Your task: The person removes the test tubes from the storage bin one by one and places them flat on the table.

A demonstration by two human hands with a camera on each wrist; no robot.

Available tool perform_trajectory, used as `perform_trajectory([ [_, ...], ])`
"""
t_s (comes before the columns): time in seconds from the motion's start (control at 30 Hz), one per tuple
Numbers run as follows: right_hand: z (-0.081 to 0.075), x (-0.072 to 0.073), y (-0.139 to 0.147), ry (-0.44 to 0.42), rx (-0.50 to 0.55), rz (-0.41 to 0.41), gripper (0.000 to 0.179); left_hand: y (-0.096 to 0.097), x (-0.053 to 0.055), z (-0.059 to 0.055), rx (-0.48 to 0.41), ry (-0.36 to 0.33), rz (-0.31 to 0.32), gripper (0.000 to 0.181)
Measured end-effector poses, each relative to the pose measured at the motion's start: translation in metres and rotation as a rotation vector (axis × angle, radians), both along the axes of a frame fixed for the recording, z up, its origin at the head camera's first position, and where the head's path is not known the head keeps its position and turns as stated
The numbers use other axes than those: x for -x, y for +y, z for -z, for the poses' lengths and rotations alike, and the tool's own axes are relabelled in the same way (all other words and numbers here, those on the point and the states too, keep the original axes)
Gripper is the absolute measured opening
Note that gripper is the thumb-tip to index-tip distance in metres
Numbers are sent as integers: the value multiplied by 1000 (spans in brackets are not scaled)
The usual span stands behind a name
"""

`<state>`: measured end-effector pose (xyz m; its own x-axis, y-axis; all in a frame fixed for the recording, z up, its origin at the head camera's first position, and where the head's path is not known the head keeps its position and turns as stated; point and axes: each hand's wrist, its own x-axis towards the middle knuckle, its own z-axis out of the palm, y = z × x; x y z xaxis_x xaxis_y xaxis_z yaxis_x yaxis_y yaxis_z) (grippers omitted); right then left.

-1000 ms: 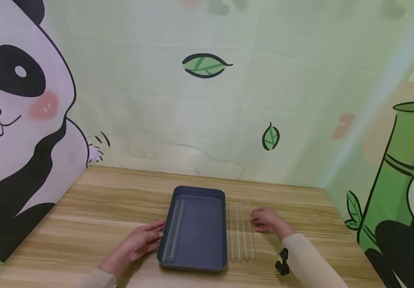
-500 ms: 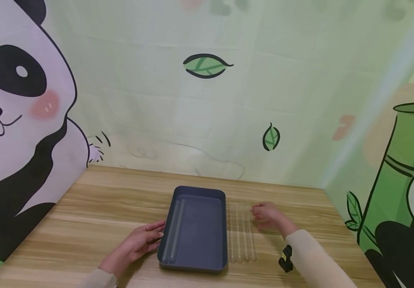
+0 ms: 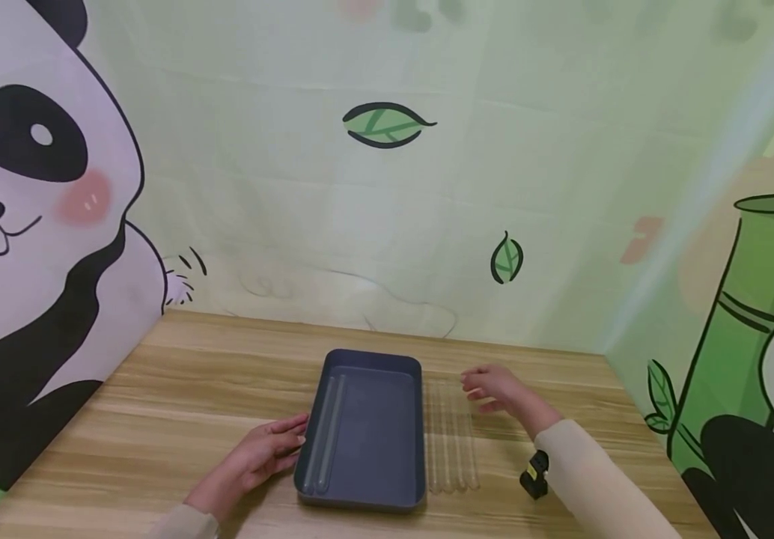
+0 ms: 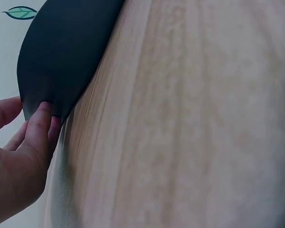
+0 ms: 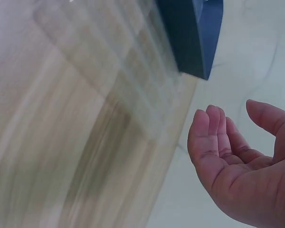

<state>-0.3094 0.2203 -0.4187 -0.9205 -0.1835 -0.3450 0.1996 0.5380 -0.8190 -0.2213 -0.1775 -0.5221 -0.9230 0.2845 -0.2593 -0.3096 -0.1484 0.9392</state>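
A dark blue rectangular tray [image 3: 380,442] lies on the wooden table with two clear test tubes [image 3: 326,434] along its left side. My left hand [image 3: 262,453] touches the tray's left side. In the left wrist view its fingertips [image 4: 45,107] lie against the outer wall and the thumb is at the rim. Right of the tray, several clear test tubes [image 3: 451,442] lie side by side, their rounded ends towards me. My right hand [image 3: 498,389] is beside their far end. In the right wrist view this hand holds nothing; its fingers are slightly bent and the thumb stands apart.
The wooden table [image 3: 225,367] meets a green cloth backdrop [image 3: 279,187] printed with leaves and a panda. A small black device with a yellow mark [image 3: 534,475] sits at my right wrist, by the sleeve [image 3: 596,471].
My right hand has shifted slightly up and away from me, its fingers spreading a little over the tubes' far end. The left hand, tray and tubes have stayed in place.
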Motion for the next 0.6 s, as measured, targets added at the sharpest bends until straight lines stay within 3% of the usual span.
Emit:
perform_trajectory([
  [0.6,-25,2,-34,-20,67,-125,49,0,-1,-1,-8,2,0,67],
])
